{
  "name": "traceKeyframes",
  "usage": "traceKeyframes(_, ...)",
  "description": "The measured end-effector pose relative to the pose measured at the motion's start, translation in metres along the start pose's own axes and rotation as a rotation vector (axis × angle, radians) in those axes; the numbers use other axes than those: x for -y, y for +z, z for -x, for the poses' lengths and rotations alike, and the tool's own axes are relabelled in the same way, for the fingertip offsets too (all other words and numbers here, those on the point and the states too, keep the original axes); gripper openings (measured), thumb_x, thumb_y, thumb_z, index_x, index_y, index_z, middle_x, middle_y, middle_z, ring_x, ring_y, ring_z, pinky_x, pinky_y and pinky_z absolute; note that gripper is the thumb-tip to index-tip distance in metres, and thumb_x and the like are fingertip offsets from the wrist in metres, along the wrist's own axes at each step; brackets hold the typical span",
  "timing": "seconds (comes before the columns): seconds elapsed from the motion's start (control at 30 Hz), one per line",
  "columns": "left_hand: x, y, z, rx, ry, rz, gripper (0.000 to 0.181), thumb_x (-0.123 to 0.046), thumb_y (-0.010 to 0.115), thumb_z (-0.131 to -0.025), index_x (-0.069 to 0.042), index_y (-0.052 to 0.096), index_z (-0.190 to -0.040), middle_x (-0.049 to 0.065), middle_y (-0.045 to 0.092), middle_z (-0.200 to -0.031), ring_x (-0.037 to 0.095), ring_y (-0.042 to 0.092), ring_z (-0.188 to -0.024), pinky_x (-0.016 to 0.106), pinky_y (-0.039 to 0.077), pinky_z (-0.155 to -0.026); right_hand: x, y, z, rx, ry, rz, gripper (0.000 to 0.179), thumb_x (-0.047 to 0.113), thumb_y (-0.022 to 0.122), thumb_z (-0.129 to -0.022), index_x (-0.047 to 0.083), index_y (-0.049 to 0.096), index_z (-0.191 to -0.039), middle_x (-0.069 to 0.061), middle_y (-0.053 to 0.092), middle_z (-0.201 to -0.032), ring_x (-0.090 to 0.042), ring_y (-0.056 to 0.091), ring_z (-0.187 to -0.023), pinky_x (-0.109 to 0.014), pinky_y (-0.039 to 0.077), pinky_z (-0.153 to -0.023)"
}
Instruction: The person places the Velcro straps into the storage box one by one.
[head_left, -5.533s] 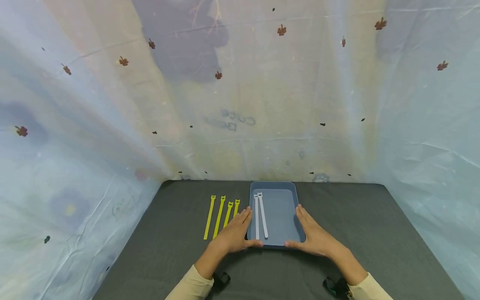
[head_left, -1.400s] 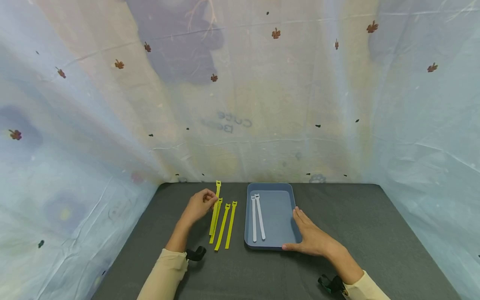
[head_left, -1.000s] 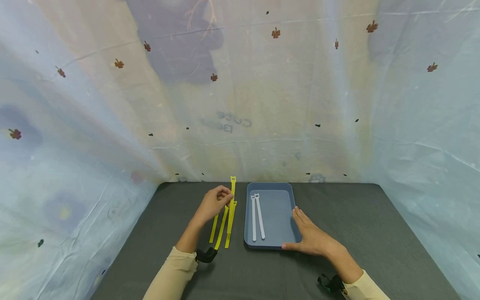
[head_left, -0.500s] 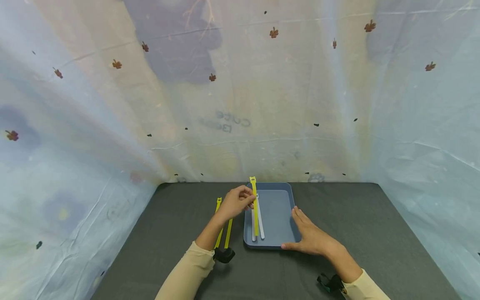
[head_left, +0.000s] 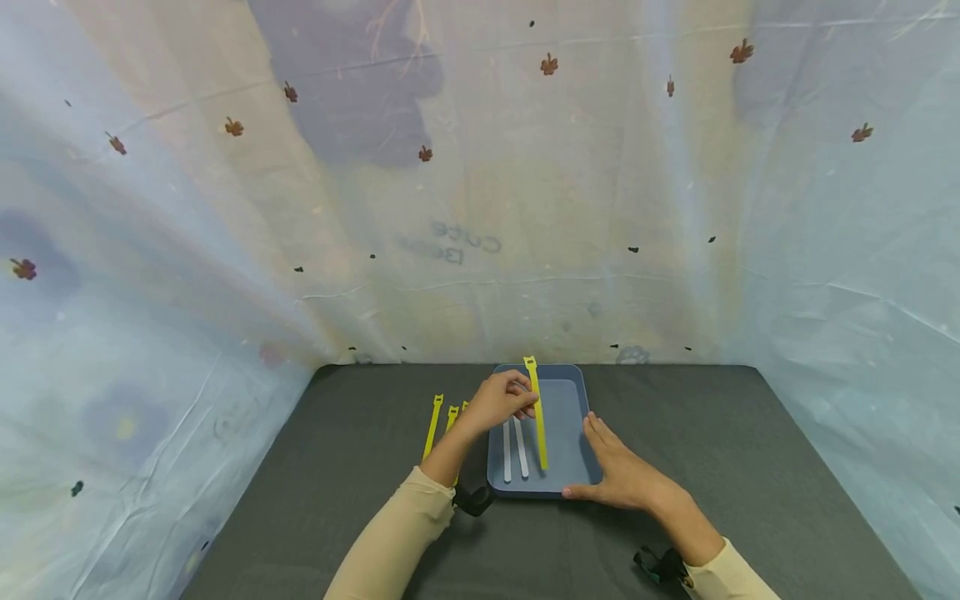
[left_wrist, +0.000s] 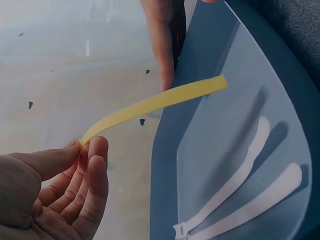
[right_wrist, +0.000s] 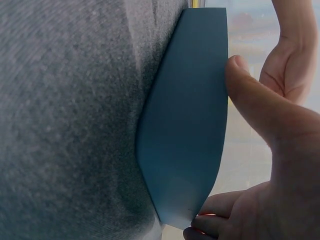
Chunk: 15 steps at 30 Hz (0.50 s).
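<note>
A pale, creased curtain (head_left: 480,208) printed with leaves and faded lettering hangs behind and beside a table covered in dark grey cloth (head_left: 690,433). The left hand (head_left: 504,400) pinches a yellow strap (head_left: 540,425) between thumb and fingertips, the other fingers loosely bent. The strap, thin, flat and gently bowed, with a slotted head, is held above the tray (head_left: 562,417). The right hand (head_left: 624,475) is spread, its thumb and fingers apart against the tray's near right corner. The tray is smooth, matte blue-grey, rounded at the corners. Two white straps (head_left: 521,450) with rounded tips lie inside it, left of the yellow one. Left of the tray, other yellow straps (head_left: 432,425) lie partly behind the left forearm. Both cream sleeves (head_left: 397,533) end above black wristbands (head_left: 474,502).
</note>
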<state>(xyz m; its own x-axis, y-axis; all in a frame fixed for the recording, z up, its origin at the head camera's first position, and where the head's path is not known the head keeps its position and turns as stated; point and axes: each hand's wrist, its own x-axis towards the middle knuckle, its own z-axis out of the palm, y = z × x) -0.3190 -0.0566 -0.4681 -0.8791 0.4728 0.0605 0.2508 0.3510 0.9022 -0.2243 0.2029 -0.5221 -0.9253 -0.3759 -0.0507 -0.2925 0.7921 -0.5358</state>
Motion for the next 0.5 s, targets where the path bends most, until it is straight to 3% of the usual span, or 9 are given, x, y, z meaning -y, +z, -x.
traceKeyframes(0.13, 0.002, 0.005, -0.007, 0.013, -0.023, 0.009, 0.020, -0.015, 0.071, -0.106, -0.001, 0.067, -0.119, 0.011, 0.080, -0.094, 0.021, 0.078, -0.078, 0.060, 0.063, -0.086, -0.001, 0.001, 0.000, 0.006, 0.002, -0.004, 0.133, 0.066, 0.085, -0.084, -0.009, 0.014, -0.167, -0.030, 0.007, -0.176, -0.048, 0.013, -0.163, -0.066, 0.027, -0.126)
traceKeyframes(0.4, 0.008, 0.017, -0.026, 0.030, -0.065, -0.015, 0.014, -0.011, 0.072, -0.105, 0.000, 0.069, -0.114, 0.010, 0.080, -0.090, 0.047, 0.076, -0.095, 0.060, 0.063, -0.086, 0.001, -0.002, 0.000, 0.013, 0.009, -0.008, 0.133, 0.066, 0.085, -0.084, -0.009, 0.014, -0.167, -0.030, 0.007, -0.176, -0.048, 0.013, -0.163, -0.067, 0.027, -0.126)
traceKeyframes(0.5, 0.011, 0.022, -0.033, 0.027, -0.074, -0.048, 0.013, -0.011, 0.072, -0.105, 0.000, 0.069, -0.112, 0.011, 0.080, -0.088, 0.048, 0.076, -0.094, 0.059, 0.063, -0.085, 0.001, -0.002, 0.000, 0.017, 0.008, -0.009, 0.133, 0.066, 0.085, -0.084, -0.009, 0.014, -0.168, -0.030, 0.007, -0.176, -0.048, 0.013, -0.163, -0.067, 0.028, -0.125)
